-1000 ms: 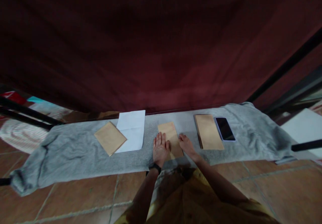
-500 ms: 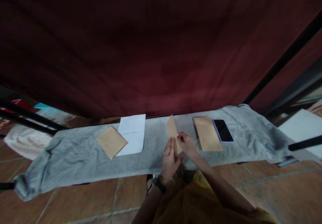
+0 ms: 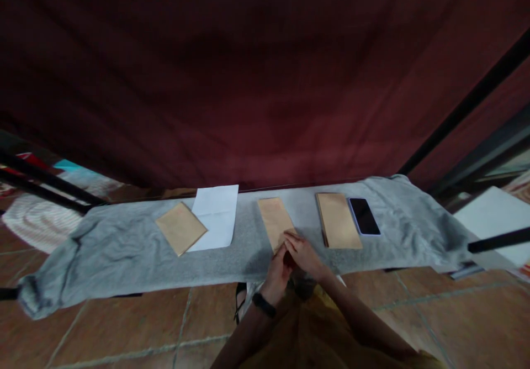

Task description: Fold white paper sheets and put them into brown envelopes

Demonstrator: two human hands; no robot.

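Note:
A narrow piece of brown paper (image 3: 274,217), possibly a folded bag or envelope, lies at a slant in front of me on the grey cloth. At its near end my left hand (image 3: 278,276) has its fingers closed on the paper's edge. My right hand (image 3: 304,256) meets it from the right, fingers bent over the same end. The fingertips of both hands come together there and hide the paper's near edge. To the right lies a stack of brown paper pieces (image 3: 339,221).
A phone (image 3: 364,216) lies right of the stack. On the left, a brown paper packet (image 3: 181,228) overlaps a white sheet (image 3: 217,214). The grey cloth (image 3: 136,258) covers a narrow bench before a dark red curtain (image 3: 265,109). Black bars (image 3: 467,101) stand at the sides.
The brown paper, earlier seen narrow and partly raised between my hands, now lies flatter with its broad face up. Both hands have moved towards me to its near end and drawn together.

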